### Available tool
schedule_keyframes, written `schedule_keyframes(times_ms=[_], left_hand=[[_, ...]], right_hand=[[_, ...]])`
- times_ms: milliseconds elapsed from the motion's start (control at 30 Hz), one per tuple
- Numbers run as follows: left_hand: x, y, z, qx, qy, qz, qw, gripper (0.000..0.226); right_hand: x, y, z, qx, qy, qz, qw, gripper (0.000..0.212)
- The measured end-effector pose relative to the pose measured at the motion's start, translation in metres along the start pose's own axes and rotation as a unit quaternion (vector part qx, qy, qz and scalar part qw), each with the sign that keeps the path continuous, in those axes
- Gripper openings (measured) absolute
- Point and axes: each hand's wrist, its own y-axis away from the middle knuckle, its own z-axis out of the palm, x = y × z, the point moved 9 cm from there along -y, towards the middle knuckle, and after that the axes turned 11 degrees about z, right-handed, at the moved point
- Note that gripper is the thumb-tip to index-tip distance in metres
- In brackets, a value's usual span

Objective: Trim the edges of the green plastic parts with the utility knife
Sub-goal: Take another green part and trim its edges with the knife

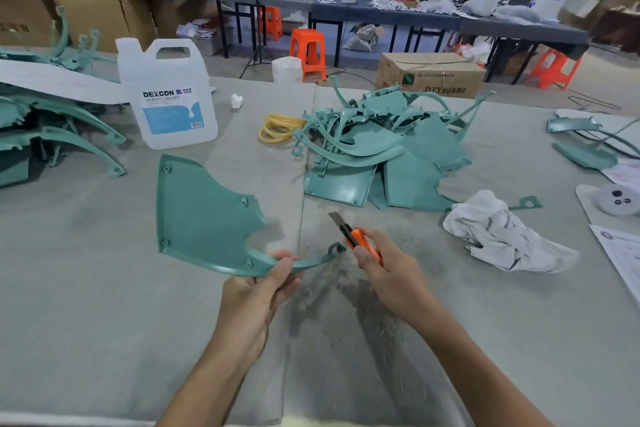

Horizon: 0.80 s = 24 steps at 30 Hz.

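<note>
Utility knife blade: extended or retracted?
Extended. The bare grey blade sticks out beyond the black nose of the orange utility knife gripped in the right hand.

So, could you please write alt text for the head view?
The left hand holds a green part by its rim while the right hand grips an orange knife, blade out. A pile of parts lies on the table behind.

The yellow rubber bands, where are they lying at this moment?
The yellow rubber bands lie near the middle of the head view, between the white jug on their left and the pile of green parts on their right.
</note>
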Motion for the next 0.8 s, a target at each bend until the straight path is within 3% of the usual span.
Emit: schedule_keyframes(times_ms=[133,333,533,800], left_hand=[[0.001,-0.002,-0.002,0.012,0.005,0.007,1.0,0.027],[-0.003,-0.001,-0.003,0.023,-0.059,0.041,0.997,0.01],[-0.004,-0.004,-0.005,0.028,-0.079,0.051,0.995,0.016],[-0.004,-0.005,-0.006,0.033,-0.088,0.055,0.994,0.015]], right_hand=[[0.001,0.006,0.001,-0.012,0.035,-0.011,0.999,0.029],[0.001,0.007,0.005,-0.038,0.077,-0.003,0.996,0.028],[-0.003,0.005,0.01,-0.052,0.118,0.003,0.992,0.029],[-0.001,-0.006,-0.004,0.001,0.169,0.026,0.985,0.029]])
